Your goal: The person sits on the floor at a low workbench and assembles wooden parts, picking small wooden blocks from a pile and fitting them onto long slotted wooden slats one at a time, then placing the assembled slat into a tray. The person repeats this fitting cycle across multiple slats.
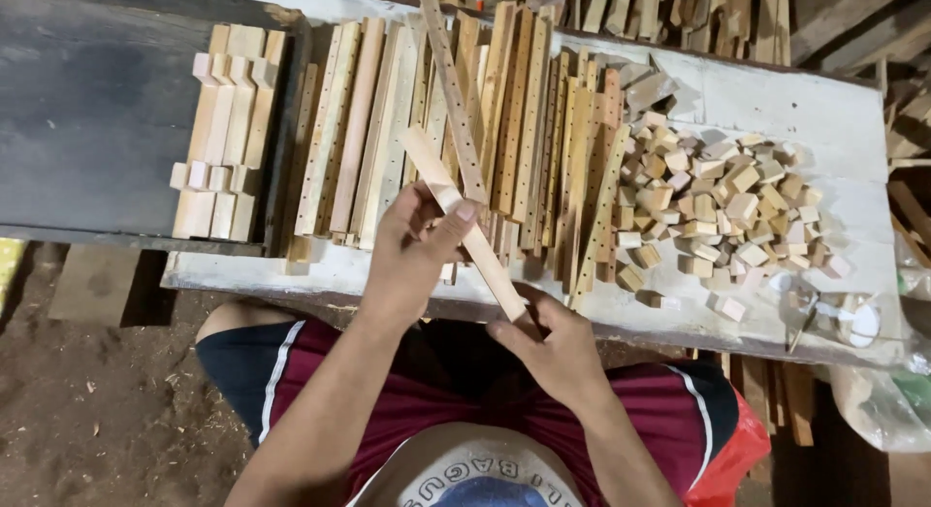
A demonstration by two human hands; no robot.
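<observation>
I hold a flat wooden slat (464,221) diagonally above the front edge of the bench. My left hand (412,250) pinches it near its middle, thumb on top. My right hand (553,347) grips its lower end, close to my lap. A second, narrower strip with a row of holes (451,85) rises from behind my left hand toward the back of the bench; whether my left hand holds it too I cannot tell.
The white-topped bench (834,110) carries a spread of long drilled slats (529,129), a stack of short planks (228,129) at the left and a heap of small wooden blocks (722,202) at the right. A dark board (87,110) lies far left. Bare earth floor below.
</observation>
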